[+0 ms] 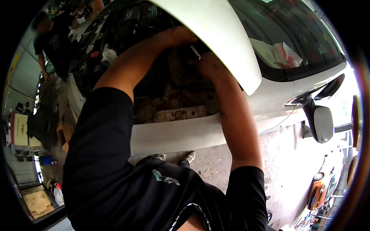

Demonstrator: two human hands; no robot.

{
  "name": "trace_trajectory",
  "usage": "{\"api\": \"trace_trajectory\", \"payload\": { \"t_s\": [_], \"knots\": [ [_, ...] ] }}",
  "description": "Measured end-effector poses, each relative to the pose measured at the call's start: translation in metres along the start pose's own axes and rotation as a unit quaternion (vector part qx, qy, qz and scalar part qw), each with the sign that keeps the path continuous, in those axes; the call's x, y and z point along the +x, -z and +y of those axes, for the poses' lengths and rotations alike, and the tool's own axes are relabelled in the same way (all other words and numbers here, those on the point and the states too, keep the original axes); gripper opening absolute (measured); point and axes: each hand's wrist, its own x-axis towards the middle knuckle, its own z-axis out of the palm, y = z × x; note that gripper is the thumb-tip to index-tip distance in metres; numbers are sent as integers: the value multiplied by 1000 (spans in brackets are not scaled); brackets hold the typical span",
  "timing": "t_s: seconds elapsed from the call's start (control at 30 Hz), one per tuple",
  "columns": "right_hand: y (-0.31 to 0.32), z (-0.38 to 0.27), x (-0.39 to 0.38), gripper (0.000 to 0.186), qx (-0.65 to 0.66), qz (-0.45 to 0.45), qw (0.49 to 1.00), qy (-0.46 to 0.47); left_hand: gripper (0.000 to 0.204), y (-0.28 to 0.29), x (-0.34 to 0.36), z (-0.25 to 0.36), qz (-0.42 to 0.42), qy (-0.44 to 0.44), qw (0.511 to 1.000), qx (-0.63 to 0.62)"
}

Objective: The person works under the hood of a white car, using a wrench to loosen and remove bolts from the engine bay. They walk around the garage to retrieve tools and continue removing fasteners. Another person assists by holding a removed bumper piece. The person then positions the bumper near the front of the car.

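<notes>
Both my arms reach into the engine bay of a white car, under its raised hood (216,34). My left hand (180,36) is deep in the bay close to the hood's edge; its fingers are lost in shadow. Nearer to me, my right hand (211,65) is curled at the end of a slim shiny metal tool (195,51), whose kind I cannot make out. The tool lies between my two hands. Below them sits a rusty, dusty metal bracket (180,114) along the inner side of the white fender (177,134).
Beside the right arm are the windshield (285,34) and side mirror (323,121). A red cap (95,54) shows in the bay. Across the car stands another person (56,42) in dark clothes. A cardboard box (64,134) is on the floor; an orange car (319,190) is behind.
</notes>
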Motion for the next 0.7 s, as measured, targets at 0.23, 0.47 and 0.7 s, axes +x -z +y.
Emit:
{"api": "trace_trajectory", "payload": {
  "t_s": [0.23,0.47,0.7],
  "knots": [
    [9,3,-2,45,103,-72,987,100,39,48,-66,52,-165,166,969,-81],
    [-20,17,2,27,113,45,963,240,33,142,-68,185,-156,351,841,-382],
    [-12,9,11,33,26,-23,990,136,34,76,-78,113,-241,205,937,-150]
  ]
}}
